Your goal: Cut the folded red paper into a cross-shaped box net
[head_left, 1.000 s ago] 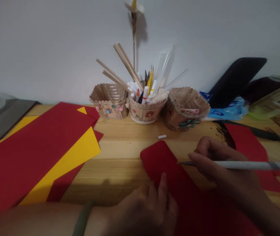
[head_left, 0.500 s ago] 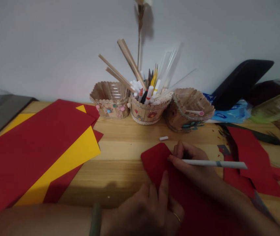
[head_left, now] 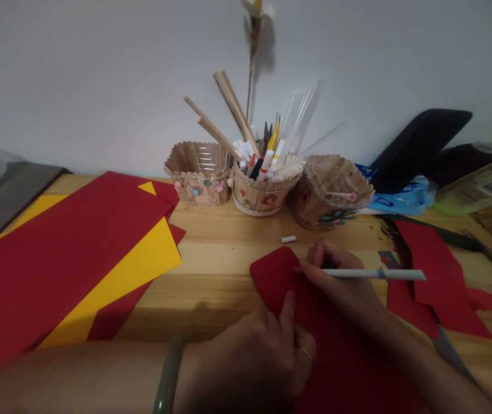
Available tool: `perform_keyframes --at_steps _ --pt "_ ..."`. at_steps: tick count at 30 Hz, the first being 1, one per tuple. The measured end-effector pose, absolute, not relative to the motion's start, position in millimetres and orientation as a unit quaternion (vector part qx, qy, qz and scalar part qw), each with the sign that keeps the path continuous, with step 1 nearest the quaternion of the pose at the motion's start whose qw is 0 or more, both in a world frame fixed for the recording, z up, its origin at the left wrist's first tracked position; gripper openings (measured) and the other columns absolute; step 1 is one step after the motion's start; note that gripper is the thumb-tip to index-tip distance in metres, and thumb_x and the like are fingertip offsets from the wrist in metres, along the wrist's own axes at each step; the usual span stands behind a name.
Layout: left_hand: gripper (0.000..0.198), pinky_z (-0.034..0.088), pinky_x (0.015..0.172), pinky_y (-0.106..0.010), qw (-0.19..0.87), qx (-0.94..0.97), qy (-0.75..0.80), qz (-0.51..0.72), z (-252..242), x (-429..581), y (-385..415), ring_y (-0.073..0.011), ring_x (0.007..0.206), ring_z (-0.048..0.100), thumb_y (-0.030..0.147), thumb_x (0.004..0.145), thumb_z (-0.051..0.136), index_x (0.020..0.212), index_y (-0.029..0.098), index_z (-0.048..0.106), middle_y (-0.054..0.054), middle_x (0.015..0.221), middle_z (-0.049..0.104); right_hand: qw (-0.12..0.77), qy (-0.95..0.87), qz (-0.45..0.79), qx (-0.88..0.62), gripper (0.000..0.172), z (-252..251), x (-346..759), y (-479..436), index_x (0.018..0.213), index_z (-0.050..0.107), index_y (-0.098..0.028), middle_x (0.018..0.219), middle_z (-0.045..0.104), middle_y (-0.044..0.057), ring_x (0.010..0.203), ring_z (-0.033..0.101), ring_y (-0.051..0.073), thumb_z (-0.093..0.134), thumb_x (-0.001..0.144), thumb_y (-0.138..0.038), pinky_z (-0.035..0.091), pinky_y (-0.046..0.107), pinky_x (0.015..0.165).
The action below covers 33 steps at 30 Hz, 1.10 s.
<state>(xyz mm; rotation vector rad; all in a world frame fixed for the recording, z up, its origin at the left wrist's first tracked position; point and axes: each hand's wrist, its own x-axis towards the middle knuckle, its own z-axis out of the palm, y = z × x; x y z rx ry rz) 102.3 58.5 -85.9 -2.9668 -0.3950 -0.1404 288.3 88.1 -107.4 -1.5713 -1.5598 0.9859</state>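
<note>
A sheet of red paper [head_left: 340, 339] lies in front of me, its far end trimmed to a blunt, angled edge. My right hand [head_left: 336, 270] is closed round a white marker [head_left: 373, 274] with a grey band. The marker lies almost level, its tip touching or very close to the paper near the far end. My left hand [head_left: 254, 351] presses on the same sheet, index finger stretched out and the other fingers curled under. What its thumb does is hidden. Beyond the paper lies a small white cap [head_left: 288, 239].
Red [head_left: 77, 241] and yellow sheets [head_left: 151, 253] are stacked at left. Three wooden-stick baskets [head_left: 267, 201] stand along the wall, the middle one holding markers, tweezers and sticks. Red offcuts [head_left: 435, 276], a blue packet [head_left: 410, 195] and a black object [head_left: 422, 149] are at right.
The view has shifted slightly. The marker tip now shows beyond my right fingers, which stay near the paper's far end. My left hand keeps pressing in about the same place.
</note>
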Motion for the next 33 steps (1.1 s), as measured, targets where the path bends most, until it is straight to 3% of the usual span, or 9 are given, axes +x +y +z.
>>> perform_keyframes --at_steps 7,19,33 --pt "0.026 0.046 0.043 -0.025 0.11 -0.988 -0.097 -0.041 -79.4 101.1 55.4 -0.0194 0.057 0.066 0.007 0.086 0.034 0.098 0.002 0.056 -0.029 0.106 0.064 0.366 -0.599 0.367 -0.61 0.029 -109.2 286.1 87.6 0.059 0.036 -0.024 0.054 0.04 -0.007 0.05 0.037 0.011 0.058 0.077 -0.029 0.03 0.024 0.045" --pt "0.019 0.043 0.041 -0.024 0.142 -0.987 -0.058 -0.052 -79.8 97.3 56.4 -0.0188 0.058 0.066 0.008 0.086 0.038 0.091 0.006 0.056 -0.027 0.103 0.066 0.343 -0.612 0.406 -0.586 0.027 -109.6 293.4 84.6 0.063 0.038 -0.023 0.058 0.044 -0.007 0.053 0.037 0.011 0.061 0.078 -0.023 0.029 0.023 0.047" --pt "0.016 0.049 0.044 -0.027 0.091 -0.983 -0.146 -0.066 -86.1 104.4 59.2 -0.0205 0.057 0.067 0.01 0.087 0.035 0.079 0.015 0.048 -0.028 0.108 0.064 0.331 -0.648 0.341 -0.595 0.021 -109.4 291.4 81.5 0.063 0.043 -0.023 0.057 0.045 -0.006 0.05 0.039 0.011 0.058 0.078 -0.023 0.028 0.023 0.045"
